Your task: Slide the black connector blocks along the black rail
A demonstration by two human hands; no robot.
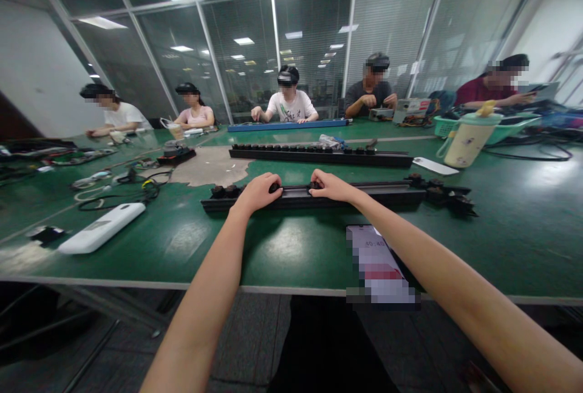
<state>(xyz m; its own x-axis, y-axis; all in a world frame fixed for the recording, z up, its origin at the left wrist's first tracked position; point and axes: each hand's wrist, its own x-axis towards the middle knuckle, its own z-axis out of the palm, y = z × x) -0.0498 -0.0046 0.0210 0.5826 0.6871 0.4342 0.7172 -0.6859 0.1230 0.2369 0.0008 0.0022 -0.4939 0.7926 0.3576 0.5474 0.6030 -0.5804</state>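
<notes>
A long black rail lies crosswise on the green table in front of me. My left hand is over its left half, fingers closed around a small black knob-like piece. Farther right along the rail, my right hand pinches another small black piece. Similar black pieces sit at the rail's left end. Several loose dark pieces lie in a cluster by its right end. Behind it is a second black rail with a row of such pieces along its top.
A phone lies near the front edge, under my right forearm. To the left are a white oblong device and tangled cables. A cream tumbler and a white flat object are at right. Several people sit across the table.
</notes>
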